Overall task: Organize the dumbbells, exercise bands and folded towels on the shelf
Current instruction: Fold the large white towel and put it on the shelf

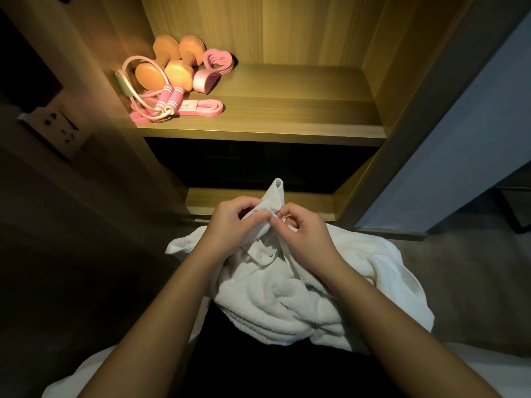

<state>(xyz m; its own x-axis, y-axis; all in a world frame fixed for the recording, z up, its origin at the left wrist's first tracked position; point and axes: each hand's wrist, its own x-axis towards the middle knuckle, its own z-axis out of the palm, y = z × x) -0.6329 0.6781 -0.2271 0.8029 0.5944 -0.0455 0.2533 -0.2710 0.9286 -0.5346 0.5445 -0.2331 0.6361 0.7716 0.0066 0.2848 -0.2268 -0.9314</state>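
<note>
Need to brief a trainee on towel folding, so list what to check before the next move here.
1. The left hand pinches the raised edge of the white towel: ok.
2. The right hand pinches that same edge: ok.
3. Towel folded flat: not ok, it lies bunched on the lap.
4. Bare room on the shelf to the right of the gear: ok.
5. The dumbbells and pink band grouped at the shelf's left: ok.
6. Towel's other corners located: cannot tell, hidden in the bunching.
</note>
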